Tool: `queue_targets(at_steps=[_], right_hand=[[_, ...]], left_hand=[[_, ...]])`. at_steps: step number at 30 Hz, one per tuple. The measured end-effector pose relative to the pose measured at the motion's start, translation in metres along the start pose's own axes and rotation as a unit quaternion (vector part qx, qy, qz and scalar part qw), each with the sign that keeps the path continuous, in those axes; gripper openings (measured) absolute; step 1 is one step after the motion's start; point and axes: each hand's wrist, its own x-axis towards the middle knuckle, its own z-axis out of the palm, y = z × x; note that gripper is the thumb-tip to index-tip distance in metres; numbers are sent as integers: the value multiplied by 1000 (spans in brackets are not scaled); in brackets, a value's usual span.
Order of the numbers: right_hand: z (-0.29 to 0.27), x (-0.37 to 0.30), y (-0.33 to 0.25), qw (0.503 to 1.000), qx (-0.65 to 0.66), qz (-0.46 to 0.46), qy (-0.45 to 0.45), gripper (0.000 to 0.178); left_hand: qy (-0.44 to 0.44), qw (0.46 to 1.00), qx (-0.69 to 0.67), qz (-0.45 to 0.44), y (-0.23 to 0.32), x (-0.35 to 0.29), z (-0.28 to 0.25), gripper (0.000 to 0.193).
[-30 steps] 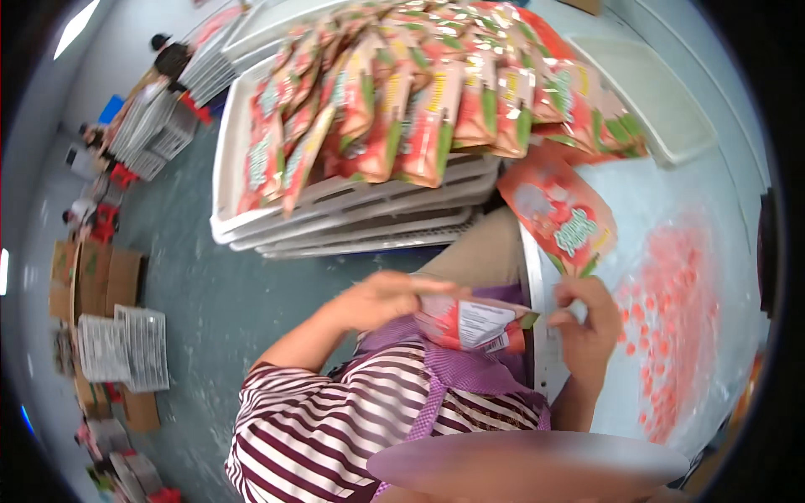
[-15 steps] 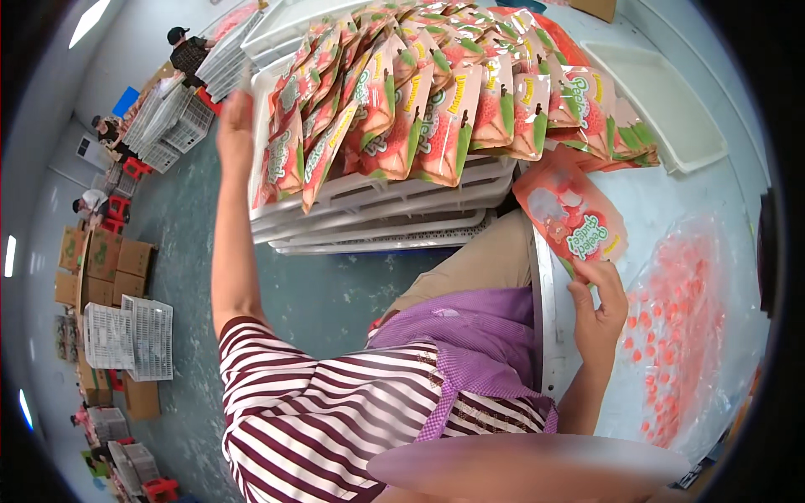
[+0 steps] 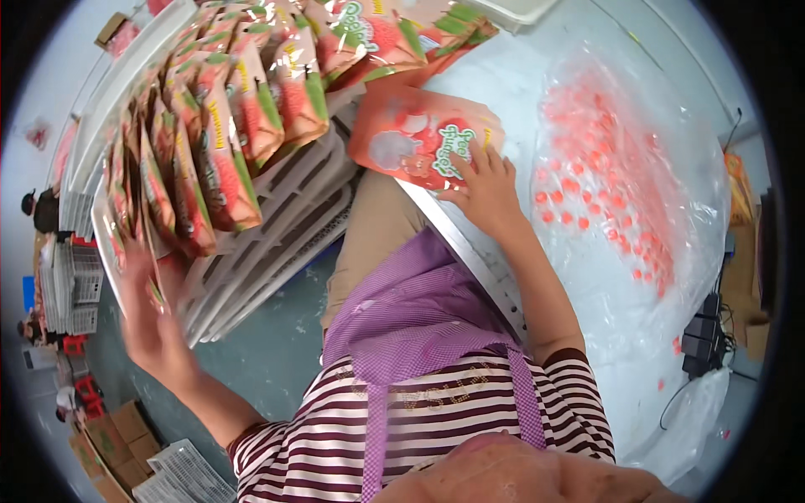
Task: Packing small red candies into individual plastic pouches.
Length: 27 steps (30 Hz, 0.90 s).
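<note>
Filled pink snack pouches (image 3: 225,168) with green lower edges stand packed in rows in a white plastic tray (image 3: 104,243) at the left. My left hand (image 3: 155,331), smeared by motion, is at the tray's near left end beside the pouches. Whether its fingers grip anything is unclear. A flat pink pouch (image 3: 390,126) lies at the edge of the white table, partly over the rim. Resting on this pouch's right end, my right hand (image 3: 490,191) has its fingers spread.
Several white crates (image 3: 281,260) are stacked beneath the tray. On the table (image 3: 495,277) lies a clear plastic bag (image 3: 604,193) of small red-pink pieces. Black plugs (image 3: 703,344) with cables sit at the right. Cardboard boxes (image 3: 117,444) and other people appear at the far left.
The view has swung right, and the tray appears further left. My left hand has come back from the tray's far left side to its near end. My right hand's fingers now spread over the flat pouch.
</note>
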Motion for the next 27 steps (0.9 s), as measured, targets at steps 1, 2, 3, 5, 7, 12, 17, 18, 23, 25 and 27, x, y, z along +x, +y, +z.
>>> queue_targets(at_steps=[1, 2, 3, 5, 7, 12, 17, 18, 23, 25, 27], right_hand=[[-5, 1, -2, 1000, 12, -7, -24, 65], [-9, 1, -1, 998, 28, -15, -46, 65], [-13, 5, 3, 998, 28, -13, -47, 65], [-16, 10, 14, 986, 163, -7, -40, 66], [-9, 9, 20, 983, 174, 46, 36, 65], [-8, 14, 30, 902, 354, 235, 79, 61], [-2, 16, 42, 766, 545, 337, 54, 41], [-6, 16, 41, 765, 544, 339, 53, 41], [-3, 15, 40, 931, 264, 199, 156, 17], [-19, 20, 23, 871, 415, 236, 117, 15], [-30, 21, 15, 785, 557, 263, 74, 13]], left_hand=[[-99, 983, -154, 27, 21, -5, 23, 54], [-191, 955, -207, 95, 26, -7, 46, 55], [-279, 912, -254, 163, 25, -5, 72, 55], [-386, 894, -194, 115, 27, -4, 128, 56], [-404, 901, -130, 86, 24, -6, 186, 55], [-403, 899, 33, 170, 6, -26, 270, 51], [-396, 898, 49, 184, 7, -26, 277, 48], [-397, 898, 47, 184, 7, -25, 277, 48], [-391, 904, 43, 168, 9, -21, 282, 47], [-390, 905, 38, 166, 6, -20, 283, 49], [-390, 914, -84, 72, 1, -16, 285, 49]])
